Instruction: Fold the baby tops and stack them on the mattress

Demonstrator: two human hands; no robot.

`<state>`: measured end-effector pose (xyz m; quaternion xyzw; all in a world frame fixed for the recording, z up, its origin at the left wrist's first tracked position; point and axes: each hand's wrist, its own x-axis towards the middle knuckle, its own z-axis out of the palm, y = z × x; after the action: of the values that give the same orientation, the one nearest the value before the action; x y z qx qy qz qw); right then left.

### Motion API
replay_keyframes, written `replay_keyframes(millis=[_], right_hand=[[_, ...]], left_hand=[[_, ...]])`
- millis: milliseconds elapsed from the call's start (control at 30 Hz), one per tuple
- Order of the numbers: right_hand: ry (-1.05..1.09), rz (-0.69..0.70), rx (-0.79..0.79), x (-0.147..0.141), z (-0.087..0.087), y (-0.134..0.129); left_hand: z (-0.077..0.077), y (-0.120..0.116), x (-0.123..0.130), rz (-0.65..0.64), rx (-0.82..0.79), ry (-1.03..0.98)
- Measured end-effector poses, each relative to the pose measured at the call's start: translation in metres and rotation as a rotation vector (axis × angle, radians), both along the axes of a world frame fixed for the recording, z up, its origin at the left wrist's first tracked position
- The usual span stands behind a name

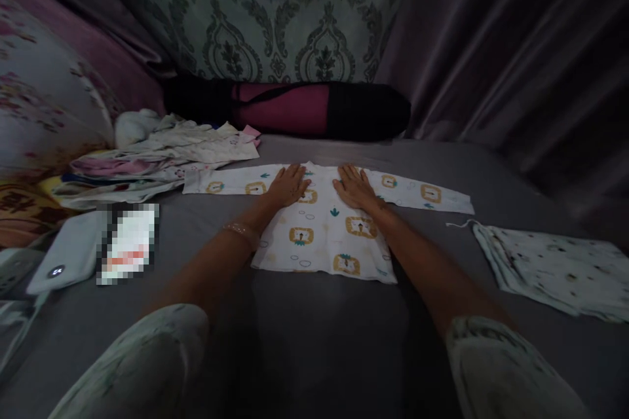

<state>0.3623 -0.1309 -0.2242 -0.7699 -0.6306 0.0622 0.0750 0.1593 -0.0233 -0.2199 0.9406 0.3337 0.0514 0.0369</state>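
Pressing palm down with the left hand (287, 184), fingers stretched flat and gripping nothing, on a shirt (327, 236) at about 11 o'clock from its middle. Likewise with the right hand (354, 187) at about 1 o'clock, opened out flat and equally without a grip. Bearing on the cloth just below the collar (309, 164) at 12, with a gap between both palms. Wearing a bracelet (242, 230) on the left wrist. Laid out at full width beneath, white with tan lion-like faces, on a grey sheet (196, 242), with one sleeve (226, 183) stretched to 9 o'clock, the other sleeve (425, 195) to 3, and the hem (322, 273) towards 6. Apparently at the flattening step, and seemingly well along, given so few creases. For the next move, best to raise both palms straight up or slide lightly outward, so as not to drag either sleeve out of line. Farther out, between 3 and 4 o'clock, a folded cloth (560, 272); just below 9, a white power bank (69, 252) beside a blurred-out packet (128, 245), too masked to read. At 10, a loose pile of clothes (196, 144), close to one cuff; cannot tell whether touching. Beyond, around 12, a long dark-and-magenta bag (289, 111) against the patterned wall (278, 33).
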Motion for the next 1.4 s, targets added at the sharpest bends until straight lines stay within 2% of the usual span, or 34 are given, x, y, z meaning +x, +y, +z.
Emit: replay_keyframes(millis=[100,233,400,533,667,833,1000,1233,1400], right_hand=[[0.039,0.022,0.012,-0.006,0.01,-0.015],[0.033,0.081,0.033,-0.034,0.017,-0.063],[0.031,0.217,-0.003,-0.081,0.018,-0.125],[-0.002,0.236,0.013,-0.1,0.017,-0.142],[-0.017,0.235,0.031,-0.102,0.014,-0.142],[0.006,0.254,0.01,-0.096,0.016,-0.143],[-0.037,0.152,0.048,-0.079,0.015,-0.158],[-0.026,0.1,0.02,-0.07,0.009,-0.167],[0.075,0.143,-0.027,-0.063,0.017,-0.165]], left_hand=[[0.008,-0.016,-0.012,0.013,0.054,-0.032],[0.012,-0.054,-0.043,-0.061,0.032,-0.031],[0.008,-0.11,-0.068,-0.166,-0.066,0.023],[0.001,-0.135,-0.073,-0.192,-0.081,0.032],[0.001,-0.137,-0.076,-0.187,-0.11,0.052],[0.011,-0.132,-0.077,-0.171,-0.218,0.079],[0.008,-0.123,-0.091,-0.021,-0.112,0.071],[-0.002,-0.114,-0.103,-0.026,-0.101,0.123],[0.004,-0.107,-0.101,-0.044,-0.08,0.127]])
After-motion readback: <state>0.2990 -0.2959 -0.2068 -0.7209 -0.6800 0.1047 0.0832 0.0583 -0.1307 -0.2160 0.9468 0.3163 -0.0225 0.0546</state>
